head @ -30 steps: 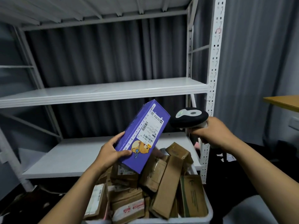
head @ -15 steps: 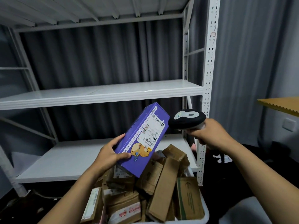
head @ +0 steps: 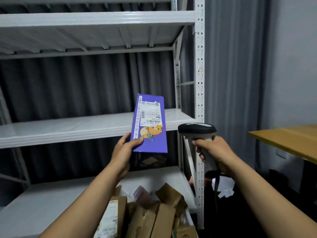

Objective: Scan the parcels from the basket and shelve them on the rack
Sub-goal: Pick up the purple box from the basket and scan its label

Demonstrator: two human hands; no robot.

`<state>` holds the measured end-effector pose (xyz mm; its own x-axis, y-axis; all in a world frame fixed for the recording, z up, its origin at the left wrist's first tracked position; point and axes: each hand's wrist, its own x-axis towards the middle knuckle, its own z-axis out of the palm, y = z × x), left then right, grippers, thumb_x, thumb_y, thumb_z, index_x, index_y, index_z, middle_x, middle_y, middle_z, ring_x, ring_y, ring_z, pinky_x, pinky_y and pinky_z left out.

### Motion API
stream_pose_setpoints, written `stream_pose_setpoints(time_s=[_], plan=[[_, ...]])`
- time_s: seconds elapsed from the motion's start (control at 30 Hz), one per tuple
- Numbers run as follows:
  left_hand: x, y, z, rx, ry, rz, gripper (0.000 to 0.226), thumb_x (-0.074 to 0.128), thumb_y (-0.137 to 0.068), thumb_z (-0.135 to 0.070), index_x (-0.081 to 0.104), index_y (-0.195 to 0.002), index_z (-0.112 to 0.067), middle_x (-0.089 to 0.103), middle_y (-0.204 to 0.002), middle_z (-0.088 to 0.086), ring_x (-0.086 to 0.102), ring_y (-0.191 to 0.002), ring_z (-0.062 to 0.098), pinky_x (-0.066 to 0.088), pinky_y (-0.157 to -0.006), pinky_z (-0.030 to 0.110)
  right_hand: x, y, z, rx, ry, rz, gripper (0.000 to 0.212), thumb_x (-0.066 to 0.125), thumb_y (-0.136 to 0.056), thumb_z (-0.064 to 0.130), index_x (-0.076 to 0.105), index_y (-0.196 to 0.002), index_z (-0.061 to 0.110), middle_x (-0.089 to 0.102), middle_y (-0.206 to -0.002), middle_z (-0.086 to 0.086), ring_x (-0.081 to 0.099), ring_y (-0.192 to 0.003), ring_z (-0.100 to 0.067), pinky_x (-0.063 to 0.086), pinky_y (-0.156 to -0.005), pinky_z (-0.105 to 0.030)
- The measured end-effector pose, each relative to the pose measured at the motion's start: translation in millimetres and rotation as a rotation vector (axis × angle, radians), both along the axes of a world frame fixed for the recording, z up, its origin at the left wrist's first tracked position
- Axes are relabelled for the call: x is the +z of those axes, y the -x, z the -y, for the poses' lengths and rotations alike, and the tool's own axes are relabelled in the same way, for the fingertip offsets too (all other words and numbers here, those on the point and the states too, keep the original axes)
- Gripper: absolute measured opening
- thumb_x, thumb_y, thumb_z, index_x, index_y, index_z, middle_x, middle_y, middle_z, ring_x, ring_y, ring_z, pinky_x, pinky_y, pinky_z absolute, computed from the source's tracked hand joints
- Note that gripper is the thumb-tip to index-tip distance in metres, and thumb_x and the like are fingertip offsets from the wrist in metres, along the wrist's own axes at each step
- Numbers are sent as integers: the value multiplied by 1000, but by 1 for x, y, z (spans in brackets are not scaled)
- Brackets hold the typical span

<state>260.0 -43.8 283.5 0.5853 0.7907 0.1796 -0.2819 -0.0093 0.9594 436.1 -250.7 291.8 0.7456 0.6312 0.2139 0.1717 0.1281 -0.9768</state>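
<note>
Left hand (head: 125,148): gripped the purple parcel (head: 149,124) at its lower left corner. Thumb lay across the front face, the other fingers were hidden behind the box.
Purple parcel: held in the air, upright with a slight tilt, front face toward the camera. It sat in front of the middle shelf (head: 68,127) edge; cannot tell whether it touched the shelf.
Parcel face: white shipping label (head: 151,112) with barcodes on the upper half, orange cartoon bear (head: 151,133) below it.
Right hand (head: 216,152): fingers curled tight round the handle of the scanner (head: 197,129), one finger across the front of the grip.
Scanner: dark head up, level with the parcel's lower half, just to the right of it and apart from it. A dark cable (head: 216,184) hung from the base of the handle.
Rack (head: 199,66): white metal, perforated upright directly behind the scanner. Lower shelf (head: 42,203) was visible beneath the left forearm.
Basket (head: 188,219): only a white sliver of rim showed at the bottom edge, packed with brown cardboard parcels (head: 154,220) lying at mixed angles, below both forearms.
Background: grey curtain (head: 231,66) behind and right of the rack, wooden tabletop (head: 288,138) at the far right.
</note>
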Motion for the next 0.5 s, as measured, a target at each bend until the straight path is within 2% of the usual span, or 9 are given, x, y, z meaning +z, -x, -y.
stream_pose_setpoints(time_s=[0.07, 0.23, 0.5], plan=[[22, -30, -6, -17, 25, 6, 41, 69, -84, -15, 57, -123, -16, 74, -104, 9, 72, -89, 29, 58, -66, 41, 12, -15, -13, 8, -31, -36, 10, 70, -84, 10, 62, -84, 4, 55, -61, -11, 47, -43, -18, 40, -44, -25], [50, -104, -45, -11, 110, -34, 34, 67, -85, -19, 58, -117, -13, 73, -100, 11, 72, -73, 27, 56, -55, 37, 28, -53, -65, 35, -45, -87, 11, 66, -88, 11, 60, -80, 6, 54, -56, -8, 45, -43, -16, 39, -42, -22], [60, -178, -122, 131, 199, -62, 24, 63, -89, -27, 62, -103, -9, 72, -89, 15, 67, -65, 28, 57, -65, 42, 34, -106, -140, 61, -76, -153, 13, 66, -89, 14, 60, -83, 5, 57, -58, -10, 46, -42, -18, 42, -46, -25]])
